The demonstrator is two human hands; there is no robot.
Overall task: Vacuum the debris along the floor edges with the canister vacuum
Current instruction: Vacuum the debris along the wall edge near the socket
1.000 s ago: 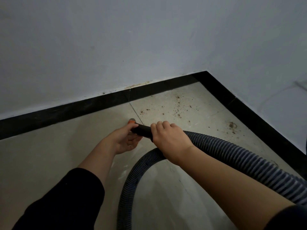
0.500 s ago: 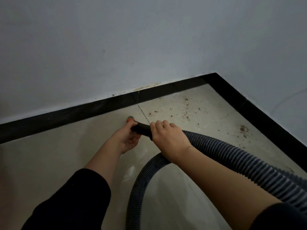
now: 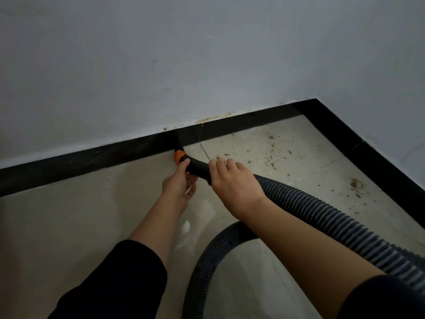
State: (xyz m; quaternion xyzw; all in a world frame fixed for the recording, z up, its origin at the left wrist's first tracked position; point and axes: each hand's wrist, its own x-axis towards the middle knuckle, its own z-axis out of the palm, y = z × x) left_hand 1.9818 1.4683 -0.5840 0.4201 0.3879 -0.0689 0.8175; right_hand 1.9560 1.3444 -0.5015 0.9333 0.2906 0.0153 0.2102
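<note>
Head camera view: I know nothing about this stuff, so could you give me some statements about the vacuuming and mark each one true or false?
1. The left hand and right hand both hold the black nozzle. True.
2. The nozzle's orange collar sits close to the black skirting board. True.
3. The debris lies left of the nozzle. False: it is scattered to the right, toward the corner.
4. The ribbed hose runs straight. False: it curves in a loop on the floor.
</note>
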